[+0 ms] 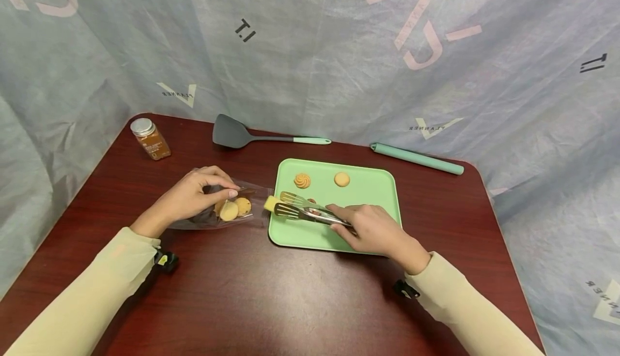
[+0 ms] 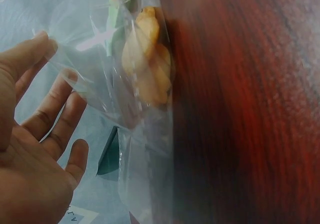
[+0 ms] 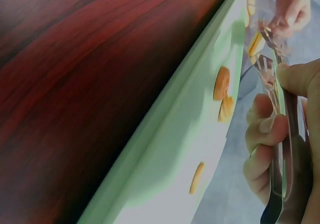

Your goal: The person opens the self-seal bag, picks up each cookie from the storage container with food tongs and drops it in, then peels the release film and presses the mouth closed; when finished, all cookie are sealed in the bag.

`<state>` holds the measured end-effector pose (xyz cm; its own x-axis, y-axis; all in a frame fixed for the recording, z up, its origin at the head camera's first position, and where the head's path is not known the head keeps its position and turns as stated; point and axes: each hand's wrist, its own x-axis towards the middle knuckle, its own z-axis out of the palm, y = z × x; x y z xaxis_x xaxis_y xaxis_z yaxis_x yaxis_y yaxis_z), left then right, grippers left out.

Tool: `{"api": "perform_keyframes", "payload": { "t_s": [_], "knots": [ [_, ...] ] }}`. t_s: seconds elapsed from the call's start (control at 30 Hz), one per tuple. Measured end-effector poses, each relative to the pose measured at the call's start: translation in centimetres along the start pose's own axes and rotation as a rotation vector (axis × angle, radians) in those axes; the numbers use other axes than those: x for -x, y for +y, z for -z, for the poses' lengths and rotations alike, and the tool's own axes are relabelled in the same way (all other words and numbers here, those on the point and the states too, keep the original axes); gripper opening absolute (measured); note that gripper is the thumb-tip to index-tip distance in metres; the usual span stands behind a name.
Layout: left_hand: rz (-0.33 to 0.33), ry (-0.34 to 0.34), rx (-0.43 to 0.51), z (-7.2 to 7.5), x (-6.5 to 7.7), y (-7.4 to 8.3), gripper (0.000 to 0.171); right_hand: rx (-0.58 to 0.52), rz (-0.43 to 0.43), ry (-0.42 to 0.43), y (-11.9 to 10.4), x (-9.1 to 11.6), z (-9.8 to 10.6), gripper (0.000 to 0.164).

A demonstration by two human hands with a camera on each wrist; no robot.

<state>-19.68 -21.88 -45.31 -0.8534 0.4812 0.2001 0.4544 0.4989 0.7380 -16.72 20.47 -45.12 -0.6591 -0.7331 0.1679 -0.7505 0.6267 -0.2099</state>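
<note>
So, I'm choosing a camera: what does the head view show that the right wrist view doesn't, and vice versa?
Only the head view shows the jar and the rod. Only the right wrist view shows the rear of the tongs, which the right hand hides in the other. Both share that hand, the left hand, tray, table and the cookie at the tongs' tips.

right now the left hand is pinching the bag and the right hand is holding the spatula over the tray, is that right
Not quite: the right hand is holding the tongs over the tray, as the head view shows; the spatula lies on the table. The left hand is indeed pinching the bag.
</note>
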Motion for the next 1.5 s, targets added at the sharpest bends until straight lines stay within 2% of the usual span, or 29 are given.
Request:
{"api": "perform_keyframes", "payload": {
  "t_s": [0.27,0.57,0.73,0.97,1.2,1.5],
  "knots": [
    [-0.021,0.0,0.014,0.0,0.1,-0.1,0.012,0.086,0.055,-0.018,-1.0,-2.1,-0.4,0.042],
    [-0.031,0.0,0.01,0.0,-0.1,0.1,0.012,0.119,0.11,-0.04,-1.4,-4.5,-0.9,0.034],
    [-0.034,0.011,0.009,0.0,-0.1,0.2,0.011,0.156,0.141,-0.042,-1.9,-5.7,-1.1,0.035],
    [-0.096,0.02,0.026,-0.1,-0.2,0.1,0.012,0.195,0.163,-0.05,-2.9,-7.4,-1.3,0.037],
    [-0.085,0.022,0.022,-0.1,-0.3,0.2,0.013,0.236,0.173,-0.073,-3.8,-8.7,-1.2,0.036],
    [-0.106,0.037,0.0,-0.2,-0.1,0.3,0.013,0.236,0.177,-0.12,-4.9,-10.4,-1.4,0.044]
  ]
}}
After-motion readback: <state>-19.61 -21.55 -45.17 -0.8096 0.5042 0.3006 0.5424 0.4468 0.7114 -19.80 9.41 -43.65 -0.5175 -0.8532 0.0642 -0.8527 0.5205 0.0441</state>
